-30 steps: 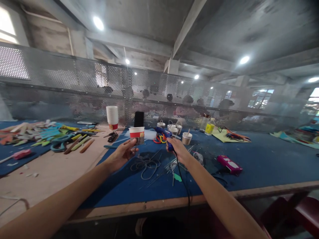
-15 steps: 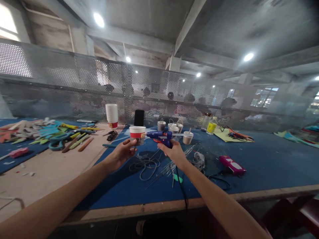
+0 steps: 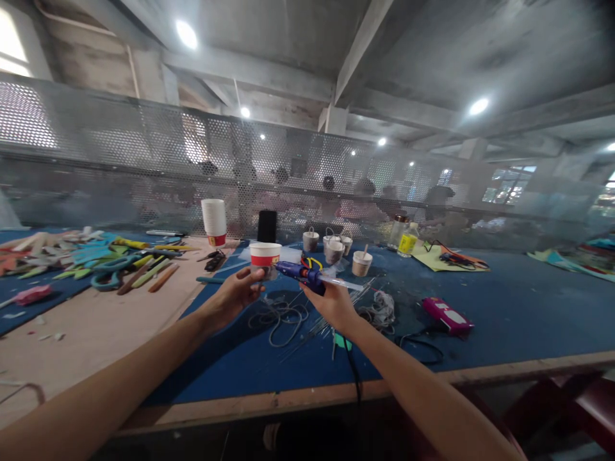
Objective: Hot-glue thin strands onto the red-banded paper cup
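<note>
**Glue gun nozzle at the cup; gluing looks barely begun.**
Your left hand pinches the red-banded white paper cup by its base, held above the blue felt table at 12 o'clock. Your right hand is wrapped closed around the blue hot-glue gun, its nozzle just beside the cup at 3 o'clock. No glue bead shows. Grey wire coils lie beneath; the wooden edge at 6 o'clock is well apart, with open felt toward 4 o'clock.

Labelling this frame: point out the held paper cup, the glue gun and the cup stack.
paper cup (image 3: 264, 259), head view, on its red band.
glue gun (image 3: 303, 274), head view, on its blue body.
cup stack (image 3: 214, 218), head view, on its white side.
</note>
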Available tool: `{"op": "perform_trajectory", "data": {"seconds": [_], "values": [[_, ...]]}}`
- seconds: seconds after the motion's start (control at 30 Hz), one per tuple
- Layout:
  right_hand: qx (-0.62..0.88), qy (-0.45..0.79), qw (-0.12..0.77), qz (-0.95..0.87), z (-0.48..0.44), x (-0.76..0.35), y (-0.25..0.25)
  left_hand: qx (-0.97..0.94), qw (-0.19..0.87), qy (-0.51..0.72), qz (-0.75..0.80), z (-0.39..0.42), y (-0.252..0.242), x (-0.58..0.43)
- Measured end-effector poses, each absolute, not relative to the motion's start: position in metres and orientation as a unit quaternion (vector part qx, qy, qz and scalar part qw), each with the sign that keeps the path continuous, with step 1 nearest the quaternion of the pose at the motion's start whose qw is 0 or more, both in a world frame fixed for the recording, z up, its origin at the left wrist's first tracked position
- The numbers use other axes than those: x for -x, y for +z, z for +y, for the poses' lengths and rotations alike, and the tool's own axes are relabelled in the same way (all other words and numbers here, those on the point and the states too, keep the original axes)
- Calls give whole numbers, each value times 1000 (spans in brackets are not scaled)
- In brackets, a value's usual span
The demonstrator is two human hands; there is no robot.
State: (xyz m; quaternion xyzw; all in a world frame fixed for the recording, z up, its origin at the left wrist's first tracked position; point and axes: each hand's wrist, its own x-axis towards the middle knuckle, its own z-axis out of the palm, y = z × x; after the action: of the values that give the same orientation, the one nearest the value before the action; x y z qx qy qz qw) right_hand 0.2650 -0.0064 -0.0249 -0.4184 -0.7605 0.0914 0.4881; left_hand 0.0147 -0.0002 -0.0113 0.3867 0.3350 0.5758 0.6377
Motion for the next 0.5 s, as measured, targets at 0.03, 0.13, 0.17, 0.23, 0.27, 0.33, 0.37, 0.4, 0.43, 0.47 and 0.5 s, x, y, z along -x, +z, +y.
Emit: {"op": "perform_trajectory", "data": {"seconds": [0.03,0.13,0.17,0.23,0.27,0.33,0.37,0.4,0.43,0.47,0.5], "values": [[422,83,480,-765,-6,-266,-25,-386,638,576,336,-1,-11,-15],[428,61,461,-775,-7,-267,-24,-386,638,577,332,-1,-11,-16],[429,53,457,-777,-8,-267,-24,-386,638,578,331,-1,-11,-16],[420,40,457,-783,-8,-267,-24,-385,637,580,331,-1,-11,-16],[411,38,458,-787,-8,-268,-24,-385,636,580,332,-1,-11,-16],[393,35,459,-796,-8,-268,-25,-387,638,577,334,-2,-11,-16],[389,32,459,-798,-8,-268,-26,-388,638,576,334,-2,-10,-16],[388,27,459,-799,-8,-269,-26,-389,638,575,334,-3,-10,-16],[389,20,458,-799,-7,-269,-27,-390,638,574,335,-3,-10,-16],[389,11,458,-799,-7,-269,-27,-389,638,574,336,-3,-10,-16],[389,3,456,-800,-7,-270,-28,-387,637,574,339,-3,-9,-16]]}}
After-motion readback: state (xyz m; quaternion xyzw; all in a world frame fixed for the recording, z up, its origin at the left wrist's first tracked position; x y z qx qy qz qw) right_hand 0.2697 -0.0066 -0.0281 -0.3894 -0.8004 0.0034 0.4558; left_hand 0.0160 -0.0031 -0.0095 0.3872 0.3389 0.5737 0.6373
